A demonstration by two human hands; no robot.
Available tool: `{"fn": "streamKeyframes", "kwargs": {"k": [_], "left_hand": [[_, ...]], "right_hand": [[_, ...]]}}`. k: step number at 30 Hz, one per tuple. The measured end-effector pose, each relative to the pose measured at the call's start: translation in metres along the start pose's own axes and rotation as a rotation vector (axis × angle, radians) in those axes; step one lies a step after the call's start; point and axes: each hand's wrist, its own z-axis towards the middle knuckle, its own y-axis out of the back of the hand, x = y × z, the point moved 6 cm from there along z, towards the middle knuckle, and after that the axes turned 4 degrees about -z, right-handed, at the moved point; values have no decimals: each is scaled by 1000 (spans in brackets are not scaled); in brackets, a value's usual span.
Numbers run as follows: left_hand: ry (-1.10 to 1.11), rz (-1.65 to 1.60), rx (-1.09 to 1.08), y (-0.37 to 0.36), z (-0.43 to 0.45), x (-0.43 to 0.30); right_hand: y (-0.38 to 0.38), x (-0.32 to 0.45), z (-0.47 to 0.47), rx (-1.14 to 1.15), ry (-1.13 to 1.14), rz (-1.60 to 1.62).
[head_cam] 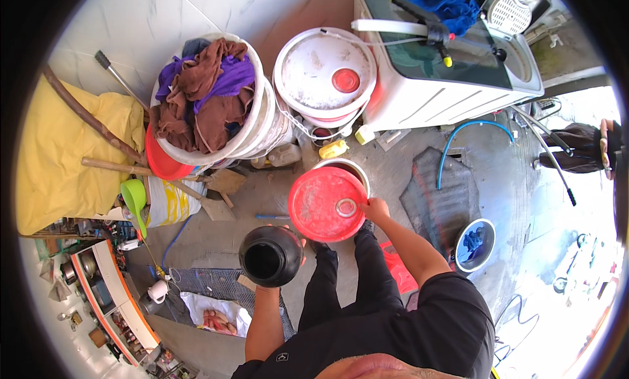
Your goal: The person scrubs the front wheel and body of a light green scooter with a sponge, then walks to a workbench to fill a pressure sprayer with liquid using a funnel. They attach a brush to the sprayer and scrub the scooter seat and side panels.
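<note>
My left hand [302,246] grips a round black pot [271,256] from its far side, and the pot's dark mouth faces the camera. By its right edge, my right hand [375,210] holds a round red plastic lid [327,204] with a ring-shaped cap on it. The lid covers part of a bucket [362,172] behind it, whose pale rim shows along the top right; the bucket's contents are mostly hidden. Pot and lid are side by side in front of my legs.
A large white bucket [255,128] heaped with brown and purple cloths [211,94] stands beside a white lidded bucket [314,59]. A washing machine [432,101] is at the upper right. On the floor lie a blue hose [444,153] and a basin [486,251] with blue cloth. A person's legs [570,148] show far right.
</note>
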Motion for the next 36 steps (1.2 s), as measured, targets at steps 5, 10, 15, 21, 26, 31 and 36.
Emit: {"fn": "streamKeyframes", "kwargs": {"k": [5, 10, 15, 21, 26, 31, 36], "left_hand": [[-56, 592, -49, -15, -2, -8], [89, -106, -69, -33, 1, 3], [90, -95, -41, -49, -4, 0], [47, -55, -72, -44, -16, -6], [32, -40, 29, -44, -20, -5], [0, 6, -65, -23, -16, -4], [-1, -28, -150, 6, -11, -12]], "right_hand": [[68, 18, -78, 108, -42, 620], [146, 66, -82, -2, 4, 916], [218, 123, -26, -125, 36, 1012], [247, 172, 13, -216, -3, 909], [252, 186, 38, -235, -55, 999], [269, 199, 54, -266, 0, 1025], [250, 180, 46, -231, 59, 1231]]}}
